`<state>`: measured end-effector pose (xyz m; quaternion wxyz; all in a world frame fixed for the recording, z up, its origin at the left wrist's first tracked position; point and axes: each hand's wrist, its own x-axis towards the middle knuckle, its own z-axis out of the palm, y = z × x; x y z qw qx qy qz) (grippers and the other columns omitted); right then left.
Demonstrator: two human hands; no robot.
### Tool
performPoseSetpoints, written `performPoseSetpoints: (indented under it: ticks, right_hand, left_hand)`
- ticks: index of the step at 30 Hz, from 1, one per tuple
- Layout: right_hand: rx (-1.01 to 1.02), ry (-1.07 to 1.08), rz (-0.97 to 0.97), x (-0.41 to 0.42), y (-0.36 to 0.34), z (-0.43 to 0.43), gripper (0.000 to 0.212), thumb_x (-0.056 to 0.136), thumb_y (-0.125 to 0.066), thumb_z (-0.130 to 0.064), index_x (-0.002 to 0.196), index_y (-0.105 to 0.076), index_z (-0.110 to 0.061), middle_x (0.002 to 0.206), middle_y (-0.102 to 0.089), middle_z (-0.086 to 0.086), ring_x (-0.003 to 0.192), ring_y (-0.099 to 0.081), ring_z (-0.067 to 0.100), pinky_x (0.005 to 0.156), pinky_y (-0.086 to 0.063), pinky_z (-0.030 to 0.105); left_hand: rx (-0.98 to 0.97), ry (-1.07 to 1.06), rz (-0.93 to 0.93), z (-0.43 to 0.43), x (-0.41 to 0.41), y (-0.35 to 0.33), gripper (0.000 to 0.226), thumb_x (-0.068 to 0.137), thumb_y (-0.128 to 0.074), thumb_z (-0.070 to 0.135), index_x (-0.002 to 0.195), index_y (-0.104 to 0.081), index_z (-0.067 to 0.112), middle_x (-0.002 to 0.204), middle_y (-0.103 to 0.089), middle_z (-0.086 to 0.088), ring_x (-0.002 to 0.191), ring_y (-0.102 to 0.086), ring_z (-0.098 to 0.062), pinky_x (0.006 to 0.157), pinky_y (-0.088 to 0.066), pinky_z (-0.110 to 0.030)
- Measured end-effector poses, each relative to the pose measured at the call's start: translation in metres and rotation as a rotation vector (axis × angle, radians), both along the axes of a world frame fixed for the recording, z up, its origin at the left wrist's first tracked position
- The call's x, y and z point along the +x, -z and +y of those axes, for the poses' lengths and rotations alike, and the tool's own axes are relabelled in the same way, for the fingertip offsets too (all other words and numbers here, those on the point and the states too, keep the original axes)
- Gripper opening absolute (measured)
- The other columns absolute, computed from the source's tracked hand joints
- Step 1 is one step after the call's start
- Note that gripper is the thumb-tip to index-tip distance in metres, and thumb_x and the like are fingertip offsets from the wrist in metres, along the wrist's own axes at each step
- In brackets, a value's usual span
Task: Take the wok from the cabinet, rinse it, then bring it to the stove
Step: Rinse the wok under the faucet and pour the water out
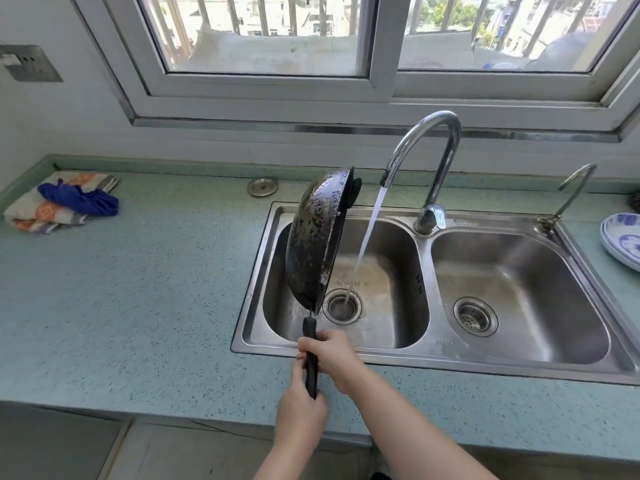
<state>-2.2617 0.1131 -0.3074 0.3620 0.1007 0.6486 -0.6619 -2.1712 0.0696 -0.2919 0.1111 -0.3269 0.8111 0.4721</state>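
The black wok is tipped up on its edge over the left basin of the steel sink, its dark wet underside facing left. Both hands hold its long black handle at the sink's front rim. My right hand grips the upper part of the handle. My left hand grips the lower end. Water runs from the curved tap past the wok's right side into the left drain; the stream does not touch the wok.
Folded cloths lie at the counter's far left. A round metal lid sits behind the sink. A small second tap stands at the right basin. Blue-and-white plates sit at the right edge. A window is above.
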Motion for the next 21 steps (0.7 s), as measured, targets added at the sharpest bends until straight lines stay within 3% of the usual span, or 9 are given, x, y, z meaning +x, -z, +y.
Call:
performPoseSetpoints:
  ticks: [5, 14, 21]
  right_hand:
    - [0.042, 0.026, 0.032, 0.000, 0.006, -0.003, 0.021, 0.088, -0.053, -0.003, 0.068, -0.054, -0.009, 0.068, -0.058, 0.006, 0.059, -0.056, 0.016, 0.062, -0.051, 0.026]
    - [0.019, -0.002, 0.051, 0.000, 0.006, -0.013, 0.026, 0.089, -0.047, 0.000, 0.066, -0.053, -0.009, 0.068, -0.060, 0.006, 0.061, -0.057, 0.016, 0.062, -0.051, 0.025]
    - [-0.013, -0.030, 0.034, 0.001, 0.006, -0.020, 0.027, 0.094, -0.045, -0.004, 0.069, -0.054, -0.010, 0.075, -0.063, 0.005, 0.075, -0.060, 0.023, 0.080, -0.052, 0.036]
  left_hand:
    - [-0.064, 0.019, -0.015, 0.004, 0.000, 0.004, 0.067, 0.087, -0.049, 0.008, 0.146, -0.021, 0.025, 0.110, -0.066, -0.015, 0.100, -0.061, -0.033, 0.069, -0.039, -0.029]
    - [-0.232, 0.028, -0.032, -0.009, 0.001, 0.009, 0.069, 0.084, -0.049, 0.013, 0.144, -0.022, 0.034, 0.098, -0.068, -0.016, 0.094, -0.062, -0.035, 0.073, -0.046, -0.035]
    - [-0.326, 0.036, -0.024, -0.017, 0.003, 0.014, 0.067, 0.085, -0.048, 0.014, 0.144, -0.022, 0.032, 0.098, -0.069, -0.015, 0.092, -0.063, -0.035, 0.072, -0.046, -0.036]
